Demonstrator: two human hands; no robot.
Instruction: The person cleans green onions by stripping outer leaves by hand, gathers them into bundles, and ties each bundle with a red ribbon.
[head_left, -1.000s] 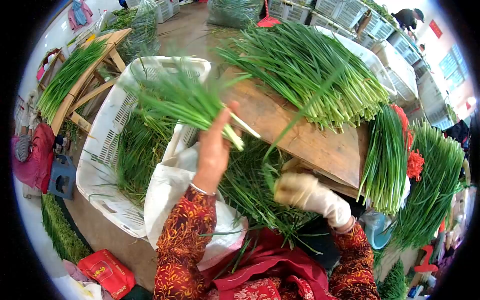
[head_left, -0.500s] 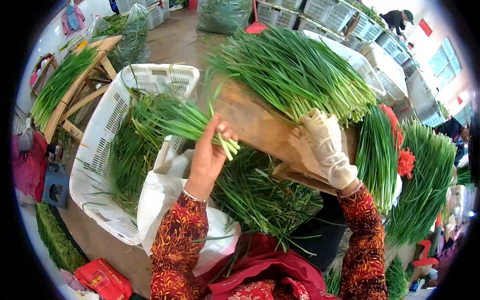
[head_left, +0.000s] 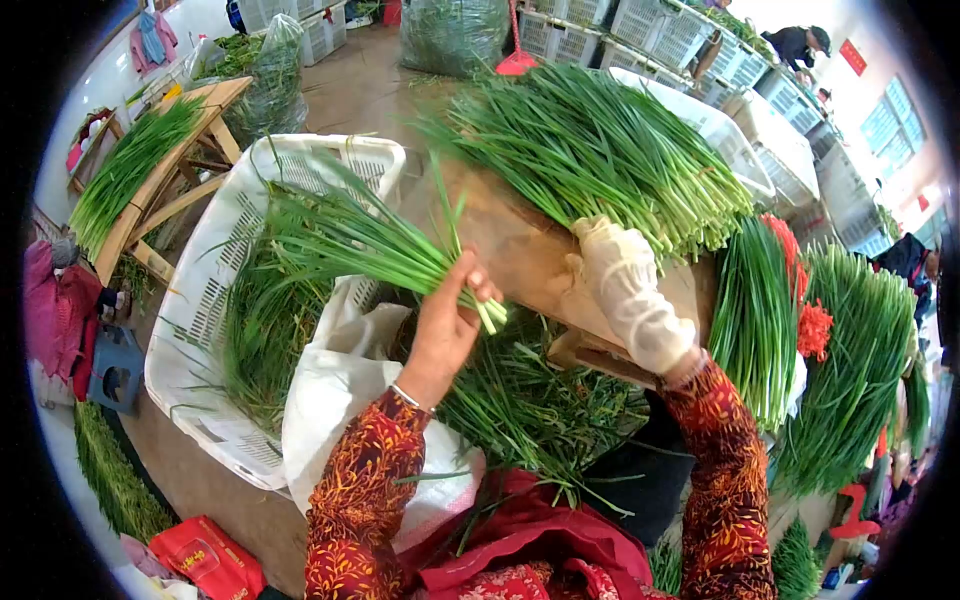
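My bare left hand (head_left: 452,325) is closed around a small bunch of garlic chives (head_left: 385,245), white stem ends jutting out past the fingers and leaves fanning to the upper left. A loose blade stands up above the thumb. At the near edge of a big pile of garlic chives (head_left: 600,150) is my right hand (head_left: 630,290) in a cream glove. Its fingers are curled in against the stems; what they hold, if anything, is hidden. Under the pile lies a wooden board (head_left: 510,230).
Loose greens lie in a white crate (head_left: 215,430) at left, beside a white sack (head_left: 335,390). More chives (head_left: 755,320) hang at right near red ties (head_left: 812,330). Another chive-laden wooden bench (head_left: 215,105) stands at left. A person (head_left: 795,42) bends over stacked crates (head_left: 655,35) behind.
My left hand has moved slightly right and down with the bunch, whose leaves have swung and spread. My right hand has shifted a little left along the pile's edge.
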